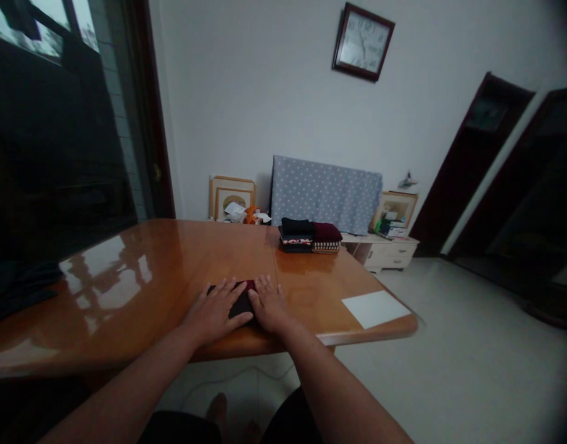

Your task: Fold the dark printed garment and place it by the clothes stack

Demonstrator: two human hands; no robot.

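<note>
Near the table's edge, at 6 o'clock: a left hand (213,312) and a right hand (269,306), both laid palm down, fingers spread, no pinch seen. A dark cloth (240,303) is pressed flat against the wood beneath and between them, with dark red showing along its far edge; whether it is folded cannot be told. Step in hand, as judged: pressing the cloth down on the table. Any lift would call for the fingers to be worked under its edges, as none are seen there.

Edges and room: the near rim of the wooden table (283,341) is a short way below the hands. Open wood is left at 2 and 3 o'clock, up to a white sheet of paper (374,309) lying near the right rim, and a wider stretch at 10 o'clock. A dark garment (19,290) is placed at 9 o'clock, at the left edge.

Farther off, at 1 o'clock: a stack of folded clothes (308,235) by the far edge. Beyond are a white drawer cabinet (389,254), a polka-dot cover (324,194), a picture frame (232,198) and a wall clock (363,42)
</note>
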